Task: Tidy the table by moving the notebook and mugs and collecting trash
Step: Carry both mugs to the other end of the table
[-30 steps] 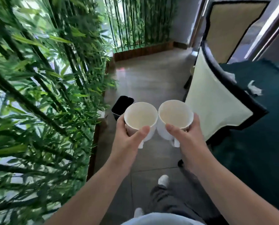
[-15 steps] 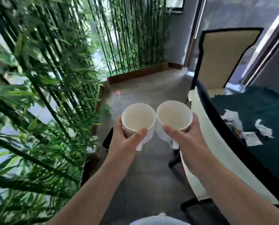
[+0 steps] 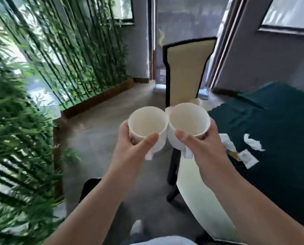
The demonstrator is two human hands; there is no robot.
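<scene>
1. Nearest to us: both forearms reach forward, a mug in each of our hands, held in the air over the floor just left of the tabletop [image 3: 280, 183].
2. Left hand [image 3: 130, 149] wraps the left mug [image 3: 147, 128], thumb on the near wall, fingers round the far side. Handle points back at us, unused.
3. Right hand [image 3: 206, 147] grips the right mug [image 3: 188, 122] the same way, thumb near the rim, handle also toward us.
4. The rims of the mugs look touching or nearly so. Both look empty.
5. Handling, our read: glazed ceramic, rigid, smooth, chips on impact. Risk is the two knocking together. A handle grip would be safer than the wall grip.
6. Right of the mugs, on the dark green tabletop: crumpled tissue [image 3: 253, 143] and a small wrapper [image 3: 247, 157], trash still to collect.
7. Notebook not in view.
8. Beyond the mugs: a tall-backed chair [image 3: 184, 71], bamboo planter to the left.
</scene>
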